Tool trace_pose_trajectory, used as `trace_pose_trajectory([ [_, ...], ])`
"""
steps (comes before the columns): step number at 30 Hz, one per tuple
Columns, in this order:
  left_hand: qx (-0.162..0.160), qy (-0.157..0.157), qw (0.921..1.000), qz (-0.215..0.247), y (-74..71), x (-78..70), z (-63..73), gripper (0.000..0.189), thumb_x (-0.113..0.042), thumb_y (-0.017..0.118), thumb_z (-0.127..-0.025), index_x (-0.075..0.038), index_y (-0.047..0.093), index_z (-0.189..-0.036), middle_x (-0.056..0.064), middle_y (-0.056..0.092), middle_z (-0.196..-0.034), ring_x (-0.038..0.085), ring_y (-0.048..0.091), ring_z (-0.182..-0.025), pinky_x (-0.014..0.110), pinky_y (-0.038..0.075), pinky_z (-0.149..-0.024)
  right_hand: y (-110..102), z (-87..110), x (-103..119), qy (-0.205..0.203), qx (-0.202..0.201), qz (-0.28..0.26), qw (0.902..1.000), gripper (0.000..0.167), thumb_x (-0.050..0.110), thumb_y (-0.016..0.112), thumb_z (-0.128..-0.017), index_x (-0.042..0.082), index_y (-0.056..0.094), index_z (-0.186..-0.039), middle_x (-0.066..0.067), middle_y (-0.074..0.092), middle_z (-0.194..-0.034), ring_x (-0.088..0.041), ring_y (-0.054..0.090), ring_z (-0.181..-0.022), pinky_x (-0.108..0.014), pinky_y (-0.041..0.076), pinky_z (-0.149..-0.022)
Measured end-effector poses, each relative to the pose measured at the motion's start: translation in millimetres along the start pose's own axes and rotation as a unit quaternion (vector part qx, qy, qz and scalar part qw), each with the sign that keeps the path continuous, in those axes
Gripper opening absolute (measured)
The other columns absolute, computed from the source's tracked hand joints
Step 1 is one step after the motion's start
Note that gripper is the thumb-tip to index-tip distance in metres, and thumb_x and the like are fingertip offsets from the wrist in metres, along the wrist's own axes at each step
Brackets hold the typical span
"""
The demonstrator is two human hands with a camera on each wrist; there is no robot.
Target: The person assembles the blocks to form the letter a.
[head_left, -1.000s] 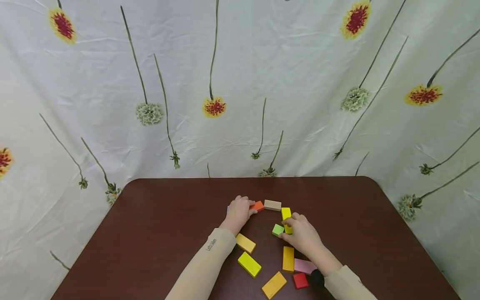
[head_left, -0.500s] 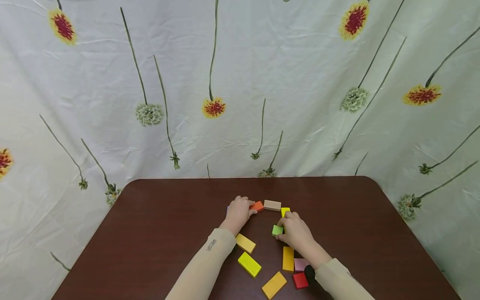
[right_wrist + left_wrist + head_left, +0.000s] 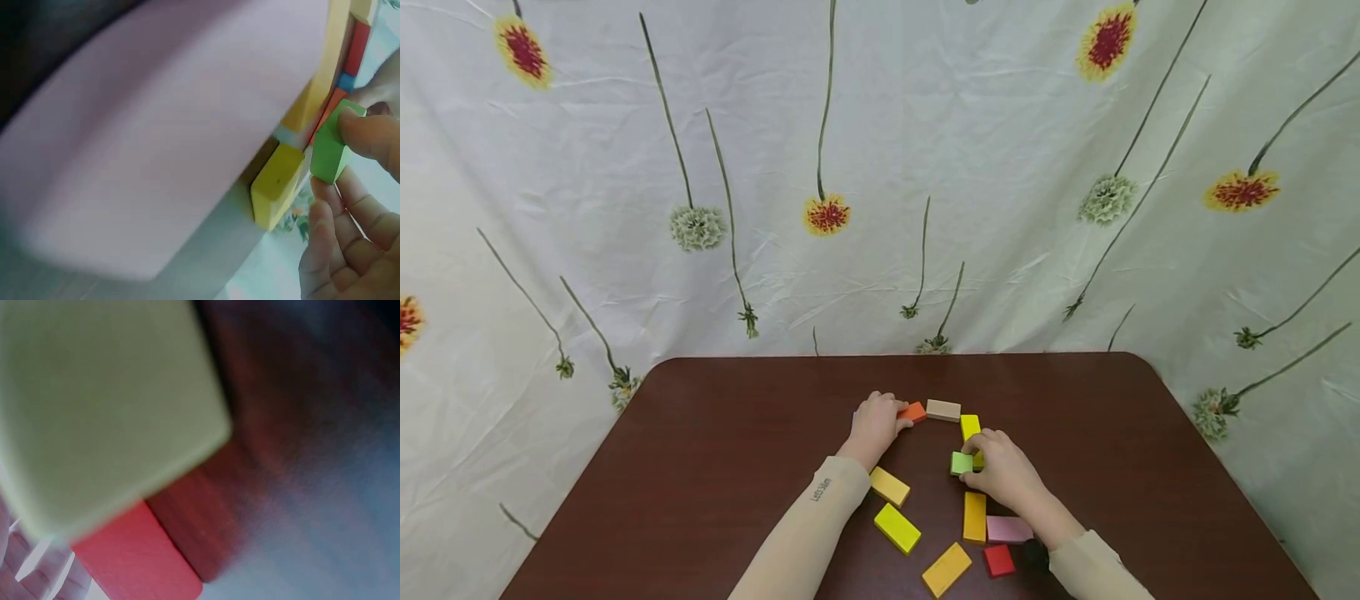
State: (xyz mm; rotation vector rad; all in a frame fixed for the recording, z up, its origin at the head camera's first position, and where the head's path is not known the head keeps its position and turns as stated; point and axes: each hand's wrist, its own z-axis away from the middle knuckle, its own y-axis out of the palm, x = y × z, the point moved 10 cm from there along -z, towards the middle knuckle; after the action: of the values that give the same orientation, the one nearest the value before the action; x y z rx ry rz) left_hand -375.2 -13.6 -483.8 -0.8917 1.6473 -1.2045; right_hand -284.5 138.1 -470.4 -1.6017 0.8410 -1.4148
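Observation:
My right hand (image 3: 1006, 471) pinches a small green block (image 3: 962, 463) between thumb and fingers. In the right wrist view the thumb lies over one face of the green block (image 3: 331, 144) and fingertips meet its lower end. Behind it in the head view is a yellow block (image 3: 970, 426), partly covered by the fingers. My left hand (image 3: 872, 427) is at the far side, its thumb and fingers around the near end of an orange block (image 3: 915, 412). A beige block (image 3: 943, 410) lies right of that. In the left wrist view a red block (image 3: 140, 556) shows near the fingers.
Loose blocks lie nearer on the brown table (image 3: 737, 467): light yellow (image 3: 890, 486), bright yellow (image 3: 897, 528), two orange-yellow ones (image 3: 975, 517), pink (image 3: 1009, 529) and red (image 3: 999, 561). A round black thing (image 3: 1035, 554) sits by the right wrist. A flowered cloth (image 3: 880, 167) hangs behind.
My right hand dipped left over the yellow block, then came back right. The green block has turned squarer and shifted slightly right. My left hand stays put.

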Motion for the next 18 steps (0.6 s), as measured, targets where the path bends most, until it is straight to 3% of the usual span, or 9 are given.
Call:
trace_pose_trajectory([
  [6,0.004,0.000,1.0000,0.000,0.8,-0.1,-0.2,0.037,-0.035,0.073,-0.087,-0.015,0.074,-0.118,0.008,0.071,-0.113,0.026,0.059,-0.094,0.040,0.055,-0.083,-6,12.0,-20,0.011,-0.013,-0.038,0.9991,0.029,0.012,0.087,-0.072,0.011,0.070,-0.095,0.003,0.057,-0.086,-0.010,0.054,-0.076,-0.026,0.050,-0.066],
  [11,-0.006,0.007,0.9999,-0.007,0.2,-0.2,0.4,0.037,-0.036,0.073,-0.086,-0.015,0.075,-0.117,0.007,0.071,-0.106,0.025,0.060,-0.091,0.040,0.055,-0.080,-11,21.3,-28,-0.018,-0.027,-0.073,0.9968,0.029,0.008,0.086,-0.072,0.011,0.070,-0.096,0.005,0.059,-0.089,-0.010,0.059,-0.078,-0.019,0.050,-0.062],
  [18,-0.008,0.005,0.9999,-0.005,-0.7,-0.4,0.6,0.038,-0.036,0.073,-0.086,-0.015,0.074,-0.118,0.007,0.070,-0.102,0.024,0.059,-0.088,0.039,0.055,-0.078,-7,25.9,-34,-0.033,-0.002,-0.082,0.9961,0.028,0.006,0.083,-0.075,0.010,0.070,-0.100,0.003,0.059,-0.093,-0.012,0.061,-0.080,-0.017,0.051,-0.064],
])
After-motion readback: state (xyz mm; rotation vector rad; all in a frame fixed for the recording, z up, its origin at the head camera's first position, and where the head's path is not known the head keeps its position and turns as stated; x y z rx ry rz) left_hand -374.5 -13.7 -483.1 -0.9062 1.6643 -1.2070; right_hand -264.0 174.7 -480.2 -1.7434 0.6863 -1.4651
